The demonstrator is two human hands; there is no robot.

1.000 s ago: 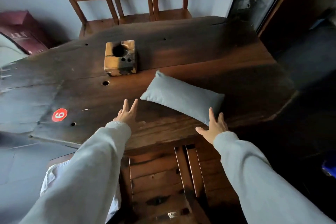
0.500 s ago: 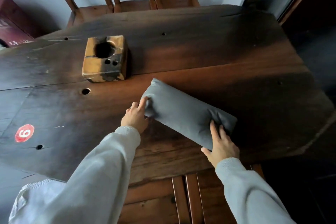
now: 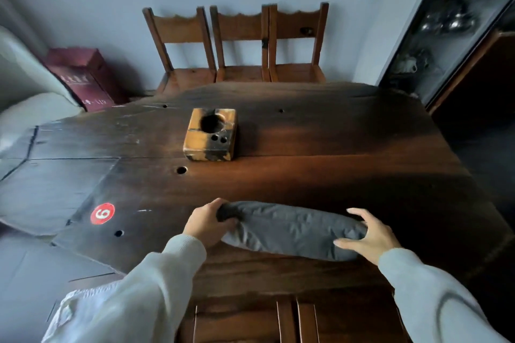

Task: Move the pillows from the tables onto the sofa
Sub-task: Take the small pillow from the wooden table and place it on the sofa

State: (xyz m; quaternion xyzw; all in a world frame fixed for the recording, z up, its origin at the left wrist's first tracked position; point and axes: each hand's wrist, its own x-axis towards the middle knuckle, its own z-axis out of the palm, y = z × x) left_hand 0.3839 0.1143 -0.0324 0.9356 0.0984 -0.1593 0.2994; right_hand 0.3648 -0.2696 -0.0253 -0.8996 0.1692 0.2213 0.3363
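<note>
A small grey pillow (image 3: 289, 228) is held lengthwise just above the near part of the dark wooden table (image 3: 334, 175). My left hand (image 3: 207, 223) grips its left end, fingers wrapped over the corner. My right hand (image 3: 369, 237) clasps its right end, thumb below and fingers over the top. A pale sofa arm (image 3: 30, 108) shows at the far left edge.
A wooden block with holes (image 3: 211, 134) stands mid-table. A red round sticker with a 6 (image 3: 102, 213) lies at the left. Three wooden chairs (image 3: 239, 44) line the wall behind. A dark red box (image 3: 83, 78) leans at back left; a glass cabinet (image 3: 446, 30) stands right.
Both hands reached the pillow, closed on its two ends, and drew it toward me, off the table surface. The view pulled back and up.
</note>
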